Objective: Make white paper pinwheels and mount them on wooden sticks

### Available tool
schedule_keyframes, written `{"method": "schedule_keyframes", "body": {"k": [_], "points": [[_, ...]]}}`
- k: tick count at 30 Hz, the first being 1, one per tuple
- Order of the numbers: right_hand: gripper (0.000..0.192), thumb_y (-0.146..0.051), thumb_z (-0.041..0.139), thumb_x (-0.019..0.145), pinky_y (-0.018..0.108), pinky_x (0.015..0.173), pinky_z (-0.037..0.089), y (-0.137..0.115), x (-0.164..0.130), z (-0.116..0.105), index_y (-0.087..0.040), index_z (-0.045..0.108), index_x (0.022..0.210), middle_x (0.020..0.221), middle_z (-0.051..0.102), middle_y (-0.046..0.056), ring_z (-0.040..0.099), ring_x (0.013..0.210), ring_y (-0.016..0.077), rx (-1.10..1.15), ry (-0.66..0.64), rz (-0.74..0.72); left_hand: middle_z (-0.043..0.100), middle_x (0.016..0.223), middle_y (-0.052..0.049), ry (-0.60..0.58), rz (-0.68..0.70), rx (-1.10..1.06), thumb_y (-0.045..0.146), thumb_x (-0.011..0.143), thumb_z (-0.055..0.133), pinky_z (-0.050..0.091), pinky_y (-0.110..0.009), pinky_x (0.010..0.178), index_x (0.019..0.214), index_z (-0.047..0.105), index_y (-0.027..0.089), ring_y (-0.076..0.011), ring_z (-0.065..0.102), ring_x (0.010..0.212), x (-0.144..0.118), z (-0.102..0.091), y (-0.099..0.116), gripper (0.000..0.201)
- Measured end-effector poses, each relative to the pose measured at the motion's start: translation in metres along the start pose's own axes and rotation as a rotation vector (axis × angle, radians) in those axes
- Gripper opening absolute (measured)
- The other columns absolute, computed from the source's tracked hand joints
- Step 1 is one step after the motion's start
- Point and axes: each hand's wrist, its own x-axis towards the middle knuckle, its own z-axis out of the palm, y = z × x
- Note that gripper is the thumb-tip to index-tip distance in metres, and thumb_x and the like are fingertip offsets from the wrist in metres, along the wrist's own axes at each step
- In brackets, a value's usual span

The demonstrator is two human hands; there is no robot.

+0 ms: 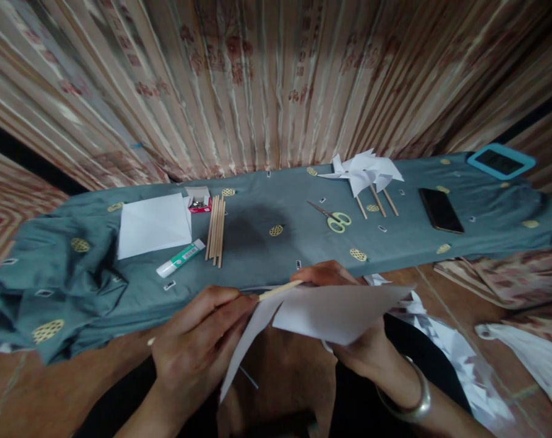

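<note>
- Head view: left hand (202, 334) nearer than the scissors and left of them, fingers closed, pinching a pale wooden stick (280, 290), apparently with a paper edge.
- Right hand (369, 347) nearer than the scissors, at the slit white paper (335, 310); fingers show past its far edge, by the stick's tip. Paper hides the grip, so can't tell if it pinches.
- Slit white paper and stick: both nearer than the scissors, between the hands.
- Risk: uneven pull from the two hands could lengthen the slit or tear the sheet; a hard squeeze could crease it; a loose left pinch could let the stick slip.
- Glue stick (181, 258): left of scissors, slightly nearer.
- Wooden stick bundle (215, 231), then paper stack (154, 225): left of scissors.
- Green-handled scissors (333, 216): landmark, on pineapple-print cloth (266, 255).
- Smartphone (440, 210): right of scissors.
- Paper pinwheels (367, 171): beyond scissors, rightward.
</note>
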Motion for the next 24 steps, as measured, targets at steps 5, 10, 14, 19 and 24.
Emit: {"method": "schedule_keyframes", "body": {"k": [5,10,14,19,24], "points": [[0.033,-0.037,0.062,0.084,0.037,0.079,0.054,0.0073,-0.0022,-0.0015,-0.024,0.060,0.115,0.101,0.067,0.006,0.062,0.093,0.0227,-0.051,-0.084,0.027,0.070,0.080,0.002,0.015,-0.104,-0.056,0.014,0.080,0.068,0.052,-0.015,0.059,0.087,0.075,0.024,-0.0105,0.067,0.068,0.0032,0.0024,-0.0067,0.014],[0.032,-0.034,0.061,0.086,0.036,0.082,0.054,0.0092,-0.0027,-0.0030,-0.022,0.059,0.116,0.102,0.068,0.005,0.062,0.095,0.0215,-0.077,-0.088,-0.015,0.070,0.076,0.000,0.011,-0.131,-0.096,0.013,0.080,0.066,0.052,-0.017,0.057,0.082,0.076,0.023,-0.0111,0.067,0.066,0.0049,0.0042,-0.0087,0.014],[0.031,-0.032,0.063,0.086,0.033,0.082,0.054,0.0064,0.0010,-0.0025,-0.020,0.059,0.115,0.101,0.069,0.006,0.063,0.095,0.0206,-0.099,-0.058,-0.056,0.070,0.074,0.000,0.005,-0.118,-0.093,0.013,0.082,0.064,0.052,-0.018,0.056,0.081,0.075,0.022,-0.0114,0.066,0.065,0.0081,0.0051,-0.0077,0.014],[0.026,-0.025,0.063,0.087,0.031,0.081,0.053,0.0064,0.0020,-0.0031,-0.019,0.059,0.112,0.097,0.069,0.005,0.063,0.093,0.0193,-0.161,-0.046,-0.100,0.070,0.076,0.000,-0.002,-0.093,-0.089,0.011,0.082,0.064,0.053,-0.018,0.058,0.083,0.075,0.022,-0.0109,0.067,0.066,0.0071,0.0057,-0.0084,0.015],[0.019,-0.025,0.060,0.090,0.028,0.078,0.053,0.0031,0.0040,-0.0054,-0.021,0.059,0.109,0.092,0.069,0.003,0.063,0.089,0.0173,-0.160,-0.059,-0.096,0.069,0.079,0.001,-0.001,-0.046,-0.061,0.009,0.082,0.065,0.052,-0.015,0.061,0.086,0.073,0.022,-0.0087,0.067,0.068,0.0044,0.0049,-0.0076,0.016]]}}
